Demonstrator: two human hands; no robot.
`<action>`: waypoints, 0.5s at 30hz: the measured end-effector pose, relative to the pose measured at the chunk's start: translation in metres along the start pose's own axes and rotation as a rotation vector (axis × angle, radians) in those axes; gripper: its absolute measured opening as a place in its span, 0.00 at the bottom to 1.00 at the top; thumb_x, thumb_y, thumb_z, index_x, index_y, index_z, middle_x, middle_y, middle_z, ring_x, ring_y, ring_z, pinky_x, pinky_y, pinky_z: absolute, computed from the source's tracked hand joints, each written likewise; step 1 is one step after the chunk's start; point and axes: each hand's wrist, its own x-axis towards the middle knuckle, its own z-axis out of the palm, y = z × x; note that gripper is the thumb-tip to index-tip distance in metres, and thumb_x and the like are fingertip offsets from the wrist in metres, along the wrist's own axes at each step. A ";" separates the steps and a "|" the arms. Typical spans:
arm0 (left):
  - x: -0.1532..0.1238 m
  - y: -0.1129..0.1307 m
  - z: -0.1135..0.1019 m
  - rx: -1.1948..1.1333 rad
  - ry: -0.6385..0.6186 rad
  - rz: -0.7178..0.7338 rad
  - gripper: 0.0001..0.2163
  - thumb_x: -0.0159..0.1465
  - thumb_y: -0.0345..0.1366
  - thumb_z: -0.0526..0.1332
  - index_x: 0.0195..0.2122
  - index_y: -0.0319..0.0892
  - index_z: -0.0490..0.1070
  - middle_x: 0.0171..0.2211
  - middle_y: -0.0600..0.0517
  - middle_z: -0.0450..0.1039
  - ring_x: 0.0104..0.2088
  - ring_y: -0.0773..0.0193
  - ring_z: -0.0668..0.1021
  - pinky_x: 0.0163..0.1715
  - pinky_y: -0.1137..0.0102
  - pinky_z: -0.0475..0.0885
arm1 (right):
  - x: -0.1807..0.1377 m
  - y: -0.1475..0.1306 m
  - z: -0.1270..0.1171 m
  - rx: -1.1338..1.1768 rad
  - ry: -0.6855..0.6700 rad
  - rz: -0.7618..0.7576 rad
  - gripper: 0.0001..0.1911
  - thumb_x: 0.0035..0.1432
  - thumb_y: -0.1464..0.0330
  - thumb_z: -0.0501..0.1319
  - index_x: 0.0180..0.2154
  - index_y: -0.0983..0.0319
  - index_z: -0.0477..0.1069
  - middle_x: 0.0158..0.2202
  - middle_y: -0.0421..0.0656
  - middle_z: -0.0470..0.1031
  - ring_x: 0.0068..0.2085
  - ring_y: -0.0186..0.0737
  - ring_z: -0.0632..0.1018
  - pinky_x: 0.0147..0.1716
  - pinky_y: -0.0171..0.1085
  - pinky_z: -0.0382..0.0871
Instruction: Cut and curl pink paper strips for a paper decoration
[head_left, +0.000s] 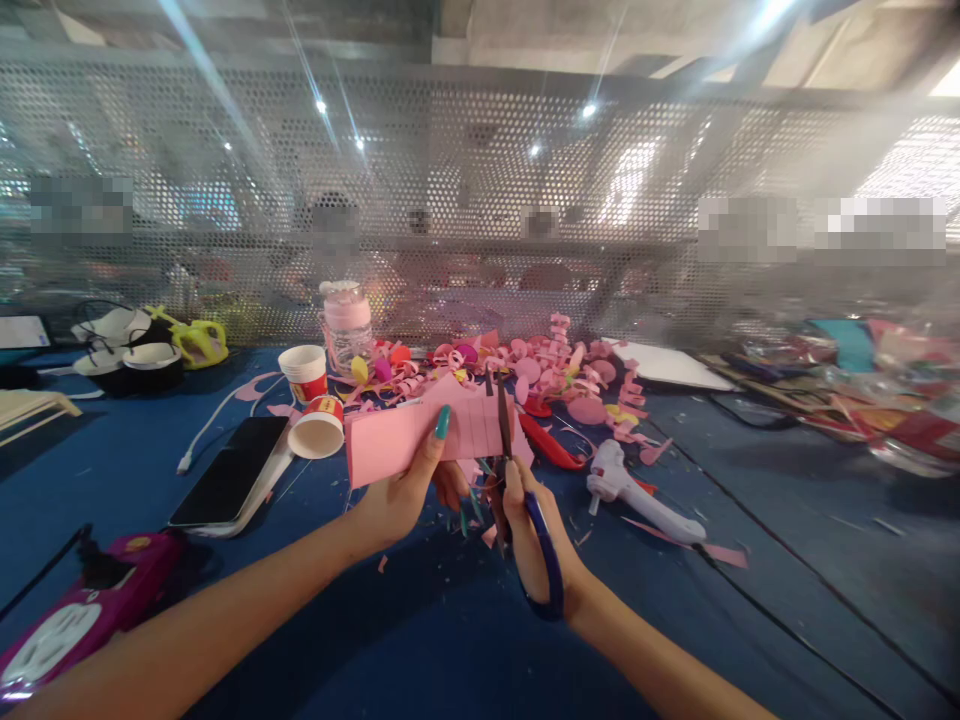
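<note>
My left hand (409, 500) grips a folded strip of pink paper (386, 440), its thumb with a teal nail pressed on the front. Creases or cuts run across the right part of the paper. My right hand (547, 540) is closed round the blue handle of a pair of scissors (504, 425). The blades point upward at the paper's right end, one of them in front of it. Whether they are cutting at this instant I cannot tell. Behind the paper lies a heap of pink paper curls and discs (555, 360) with some yellow and red bits.
At right lies a white glue gun (645, 500) with a cable, near a red tool (555, 445). Left are paper cups (316, 428), a phone (232, 475), a magenta power strip (90, 610) and a bottle (349, 325). A perforated metal screen (480, 180) stands behind.
</note>
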 end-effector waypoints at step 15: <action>0.001 0.002 0.001 -0.024 0.009 0.015 0.28 0.60 0.57 0.46 0.19 0.38 0.69 0.15 0.51 0.69 0.17 0.69 0.71 0.21 0.74 0.70 | 0.000 0.002 -0.001 -0.005 -0.001 0.034 0.21 0.56 0.49 0.47 0.29 0.60 0.59 0.19 0.34 0.57 0.17 0.28 0.59 0.12 0.27 0.60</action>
